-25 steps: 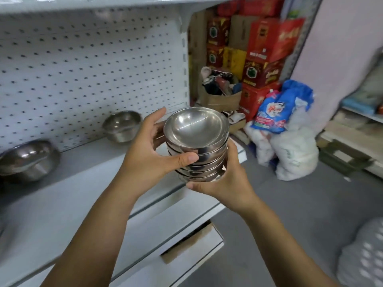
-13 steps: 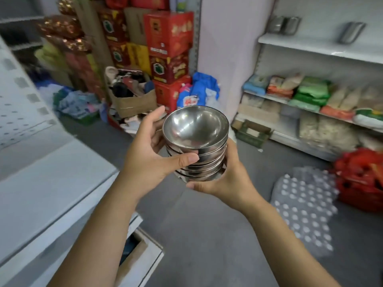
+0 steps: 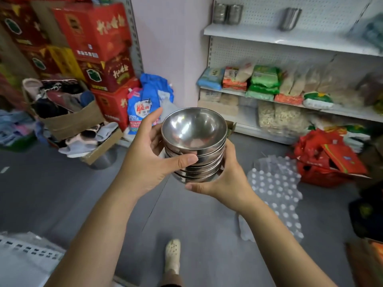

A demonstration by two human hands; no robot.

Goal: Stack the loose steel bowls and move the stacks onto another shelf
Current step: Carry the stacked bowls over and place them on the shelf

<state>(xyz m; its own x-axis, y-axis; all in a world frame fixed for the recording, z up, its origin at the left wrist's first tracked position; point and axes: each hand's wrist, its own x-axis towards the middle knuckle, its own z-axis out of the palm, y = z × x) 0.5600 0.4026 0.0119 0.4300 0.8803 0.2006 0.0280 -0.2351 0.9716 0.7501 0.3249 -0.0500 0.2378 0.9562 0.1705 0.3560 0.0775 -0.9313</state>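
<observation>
Stack of steel bowls [image 3: 194,146]: mid-air, well below-left of white shelf [image 3: 269,39]. Left hand [image 3: 149,162] grip curled round side, right hand [image 3: 228,183] grip cupped beneath. Swung round to face white shelf; carrying under way, placing pending.

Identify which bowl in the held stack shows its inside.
The top bowl: its inside is open to view, while the lower bowls nested beneath it show only their rims and outer sides.
</observation>
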